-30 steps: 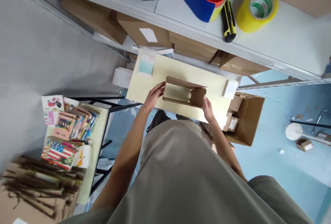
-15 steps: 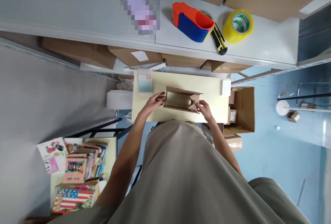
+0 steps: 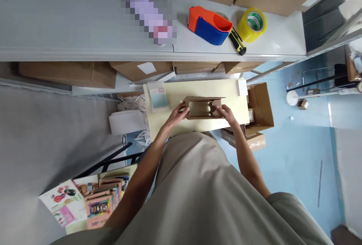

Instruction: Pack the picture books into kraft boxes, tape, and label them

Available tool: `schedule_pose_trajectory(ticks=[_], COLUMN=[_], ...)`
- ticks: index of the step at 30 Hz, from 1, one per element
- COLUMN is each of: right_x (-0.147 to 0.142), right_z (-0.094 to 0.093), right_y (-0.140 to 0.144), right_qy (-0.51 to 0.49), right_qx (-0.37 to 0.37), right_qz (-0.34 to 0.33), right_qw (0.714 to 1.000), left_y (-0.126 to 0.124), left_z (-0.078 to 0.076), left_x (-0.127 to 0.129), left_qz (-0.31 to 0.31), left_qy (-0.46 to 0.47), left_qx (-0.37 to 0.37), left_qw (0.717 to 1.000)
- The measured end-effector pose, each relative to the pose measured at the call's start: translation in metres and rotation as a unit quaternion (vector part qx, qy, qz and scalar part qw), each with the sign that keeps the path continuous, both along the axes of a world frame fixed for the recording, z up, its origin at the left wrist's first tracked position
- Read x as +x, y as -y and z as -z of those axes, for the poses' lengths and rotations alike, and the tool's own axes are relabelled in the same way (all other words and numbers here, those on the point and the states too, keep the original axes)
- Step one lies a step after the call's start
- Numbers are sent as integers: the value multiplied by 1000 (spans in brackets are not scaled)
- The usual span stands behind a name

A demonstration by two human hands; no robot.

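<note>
A small brown cardboard box [image 3: 204, 117] with an open middle is held just over or on the pale yellow table [image 3: 158, 124]; I cannot tell whether it touches. Through its opening a pale surface shows. My left hand [image 3: 180, 114] grips the left end, its thumb over a flap there. At the other end, my right hand [image 3: 226, 114] pinches the right wall, thumb by a flap [image 3: 217, 104] with a curved cut-out. Left of the box lies a flat pale-blue card or packet [image 3: 158, 98]. A small white box [image 3: 242, 88] sits at the table's right edge.
The grey shelf [image 3: 93, 30] ahead carries an orange and blue tape dispenser [image 3: 210, 26], a yellow and black utility knife [image 3: 237, 42] and a yellow tape roll [image 3: 253, 24]. A large open carton [image 3: 261, 105] stands right of the table. Books and magazines [image 3: 98, 207] lie at lower left.
My view has shifted and turned slightly. Both hands still hold the box; my left thumb now lies inside its left end, where a flap shows, and the right thumb has moved further inward.
</note>
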State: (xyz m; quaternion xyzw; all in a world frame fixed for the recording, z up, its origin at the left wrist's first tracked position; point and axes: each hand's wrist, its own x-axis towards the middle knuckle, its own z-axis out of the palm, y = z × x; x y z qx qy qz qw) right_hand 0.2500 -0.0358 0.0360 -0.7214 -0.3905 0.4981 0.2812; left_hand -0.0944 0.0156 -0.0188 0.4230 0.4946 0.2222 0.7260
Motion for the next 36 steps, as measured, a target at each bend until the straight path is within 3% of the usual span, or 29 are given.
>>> schedule_pose_trajectory(ticks=[9,12,16,20,23,26,30,33,36], right_x=[-7,1,12,16,16,18,25,29,32], right_z=[0,1,0,-2,-3,-2,1,1,-3], right_y=[-15,-22,-34,-50,-58,-60,-55,-47,-39], right_qy=[41,86,213,299,303,281,207,159,136], right_qx=[1,-11,-41,-58,-57,-52,6,38,108], right_qz=[-42,-96,-227,-331,-365,-362,-314,-279,-276], right_qw=[998,992,949,893,878,887,927,946,945], left_y=[-3,-2,-1,-3,-4,-1,9,17,21], left_z=[15,16,17,16,10,0,-12,-20,-32], left_x=[9,15,22,24,23,21,14,8,5], left_qz=[-12,-1,24,19,20,-17,-112,-125,-111], left_qy=[-47,-121,-268,-255,-239,-234,-260,-258,-262], left_qx=[114,139,124,143,153,148,145,133,179], left_qw=[992,983,955,956,959,961,948,949,942])
